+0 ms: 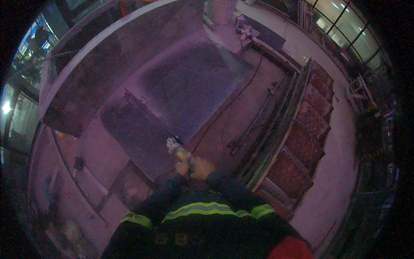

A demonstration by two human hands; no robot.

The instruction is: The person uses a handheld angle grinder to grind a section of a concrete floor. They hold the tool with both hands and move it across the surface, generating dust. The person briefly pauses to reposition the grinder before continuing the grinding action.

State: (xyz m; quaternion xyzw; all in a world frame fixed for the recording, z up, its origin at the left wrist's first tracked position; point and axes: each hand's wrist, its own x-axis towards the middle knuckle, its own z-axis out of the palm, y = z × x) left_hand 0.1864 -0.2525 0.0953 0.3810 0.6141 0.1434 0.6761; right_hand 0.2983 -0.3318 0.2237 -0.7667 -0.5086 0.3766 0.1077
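Note:
Both my hands are closed around a power tool that looks like an angle grinder (177,149), with a pale head and a yellowish body. My left hand (182,167) wraps its body, and my right hand (201,168) grips close beside it, toward the rear. The tool's thin dark disc points away from me, at the border between a large dark sheet (194,90) and a smaller dark sheet (133,129). Dim light hides whether the disc touches either one.
A tall curved wall (129,43) rises at the far left. Rusty perforated panels (297,142) lie to the right beside long metal rails (276,125). A black cable (235,97) crosses the floor. A bucket (222,12) and another tool-like object (245,31) stand at the back.

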